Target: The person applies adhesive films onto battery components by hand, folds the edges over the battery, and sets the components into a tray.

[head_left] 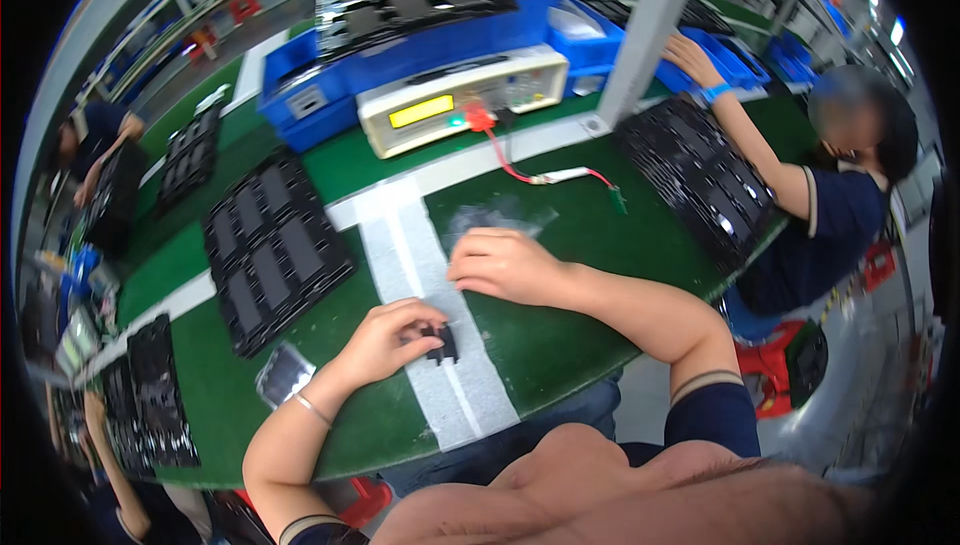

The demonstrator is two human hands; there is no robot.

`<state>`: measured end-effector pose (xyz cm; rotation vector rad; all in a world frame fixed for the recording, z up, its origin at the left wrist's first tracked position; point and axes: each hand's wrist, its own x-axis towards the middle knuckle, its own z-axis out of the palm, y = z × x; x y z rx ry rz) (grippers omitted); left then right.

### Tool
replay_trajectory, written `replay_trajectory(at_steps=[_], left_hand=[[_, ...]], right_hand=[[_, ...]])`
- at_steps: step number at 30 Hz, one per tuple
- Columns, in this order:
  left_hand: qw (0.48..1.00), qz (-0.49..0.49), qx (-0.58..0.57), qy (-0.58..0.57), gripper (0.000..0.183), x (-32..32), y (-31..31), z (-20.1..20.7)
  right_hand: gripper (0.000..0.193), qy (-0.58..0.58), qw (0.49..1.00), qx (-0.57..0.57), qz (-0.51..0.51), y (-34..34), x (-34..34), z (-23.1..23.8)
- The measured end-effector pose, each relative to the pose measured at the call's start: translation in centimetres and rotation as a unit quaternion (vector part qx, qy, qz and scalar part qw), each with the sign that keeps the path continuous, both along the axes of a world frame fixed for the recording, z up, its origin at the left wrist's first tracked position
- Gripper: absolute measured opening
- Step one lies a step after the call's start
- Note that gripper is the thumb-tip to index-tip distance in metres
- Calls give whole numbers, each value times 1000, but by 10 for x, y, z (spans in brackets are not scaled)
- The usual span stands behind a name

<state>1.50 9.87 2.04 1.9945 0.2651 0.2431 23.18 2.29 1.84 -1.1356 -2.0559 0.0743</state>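
Note:
My left hand [385, 343] is closed, thumb and fingers pinching a small black plastic part [447, 347] over the white cloth strip [408, 255]. The part's outer end shows past my fingertips; the rest is covered by them. Farther up, my right hand [510, 267] rests at the strip's right edge with its fingers bent together. Whatever its fingertips hold, if anything, is hidden. Just beyond that hand lies crumpled clear plastic film [500, 217].
A black compartment tray [270, 250] lies left, another [700, 180] right. Behind stands a white instrument [465, 100] with a red lead [505, 163] and small green board [619, 200]. Blue bins [310, 100] and a grey post [650, 35] rise behind. A co-worker [845, 185] sits right.

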Motion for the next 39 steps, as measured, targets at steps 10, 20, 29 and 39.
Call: replay_trajectory(at_steps=[10,20,29,39], left_hand=[[1000,11,24,8,26,-6,-5,1],[999,18,32,-13,26,-4,-9,-3],[996,30,75,-24,26,-2,-5,-3],[987,46,146,-47,28,-2,-15,3]], right_hand=[[11,32,995,-7,-93,2,5,13],[12,60,979,41,-191,6,36,4],[21,-60,979,-125,-149,8,50,-2],[16,-19,980,-110,-164,7,68,-6]])
